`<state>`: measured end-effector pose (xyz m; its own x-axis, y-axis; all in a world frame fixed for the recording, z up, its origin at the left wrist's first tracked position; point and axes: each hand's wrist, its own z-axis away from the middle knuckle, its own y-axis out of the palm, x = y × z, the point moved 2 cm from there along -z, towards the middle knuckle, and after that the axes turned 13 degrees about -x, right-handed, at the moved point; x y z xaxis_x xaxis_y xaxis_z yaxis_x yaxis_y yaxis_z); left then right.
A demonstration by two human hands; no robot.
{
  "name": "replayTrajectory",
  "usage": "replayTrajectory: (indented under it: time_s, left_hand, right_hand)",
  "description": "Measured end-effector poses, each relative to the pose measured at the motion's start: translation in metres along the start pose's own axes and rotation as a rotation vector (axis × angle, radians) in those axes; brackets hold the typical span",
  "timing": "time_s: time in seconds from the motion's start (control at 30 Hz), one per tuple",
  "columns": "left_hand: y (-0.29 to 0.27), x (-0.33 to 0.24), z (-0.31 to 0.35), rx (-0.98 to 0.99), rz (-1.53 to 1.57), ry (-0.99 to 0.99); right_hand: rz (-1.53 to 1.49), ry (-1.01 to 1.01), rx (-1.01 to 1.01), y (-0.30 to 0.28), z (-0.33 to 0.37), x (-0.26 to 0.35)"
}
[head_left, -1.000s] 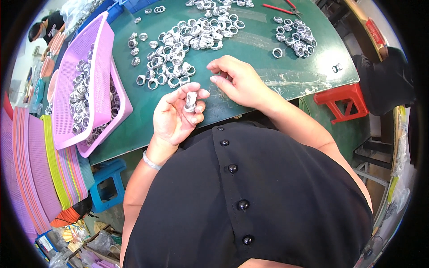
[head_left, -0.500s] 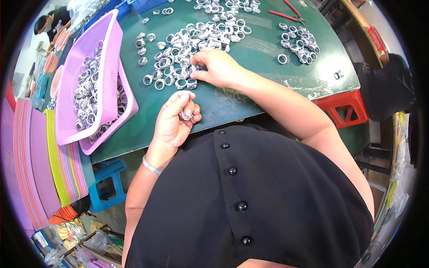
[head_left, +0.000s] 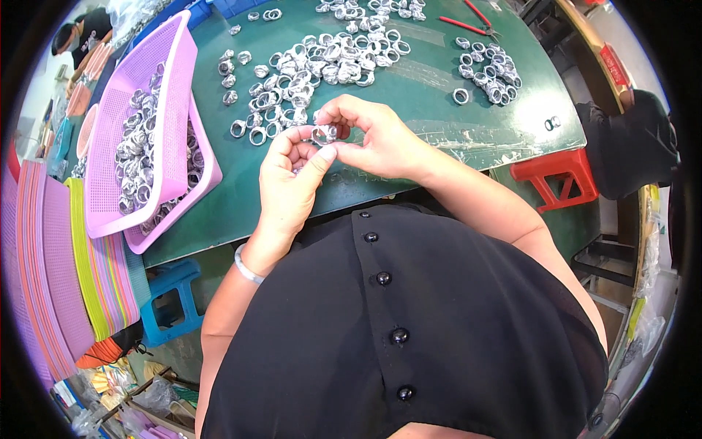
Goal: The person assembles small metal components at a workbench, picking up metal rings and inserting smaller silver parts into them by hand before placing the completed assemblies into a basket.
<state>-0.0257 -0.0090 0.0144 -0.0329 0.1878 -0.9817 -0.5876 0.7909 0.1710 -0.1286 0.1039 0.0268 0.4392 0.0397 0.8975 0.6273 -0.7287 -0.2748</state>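
A chunky silver ring (head_left: 323,134) is pinched between my two hands above the table's near edge. My left hand (head_left: 291,175) grips it from the left with thumb and fingers; a bit of grey metal shows among its curled lower fingers, too hidden to make out fully. From the right, my right hand (head_left: 384,139) holds the same ring by its fingertips. Just beyond the hands, a pile of similar silver rings (head_left: 340,55) spreads over the green table (head_left: 424,95). A few rings stand apart to its left.
Pink plastic baskets (head_left: 157,197) with rings inside lean at the left. Red-handled pliers (head_left: 472,25) lie at the far right, beyond a smaller ring group (head_left: 490,73). Red stool (head_left: 559,179) and blue stool (head_left: 172,300) stand by the table. Another person (head_left: 91,33) is at the far left.
My right hand has come back from the pile toward me with a ring. My left hand has risen to meet it, and both now hold that ring.
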Motion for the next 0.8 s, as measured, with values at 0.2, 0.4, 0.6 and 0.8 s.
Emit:
replayTrajectory:
  time_s: [0.2, 0.4, 0.6, 0.8]
  left_hand:
    - [0.000, -0.005, 0.003, 0.030, -0.004, 0.039]
    - [-0.003, -0.004, 0.006, 0.067, 0.085, 0.027]
    - [-0.002, 0.001, 0.006, 0.081, 0.091, 0.009]
    - [0.001, 0.002, 0.006, 0.097, 0.061, -0.113]
  right_hand:
    - [-0.237, 0.155, 0.004, 0.001, 0.006, -0.007]
    - [-0.318, 0.193, -0.036, -0.001, 0.011, -0.008]
    - [-0.345, 0.143, -0.055, 0.000, 0.015, -0.010]
    - [-0.369, 0.236, -0.106, 0.001, 0.017, -0.011]
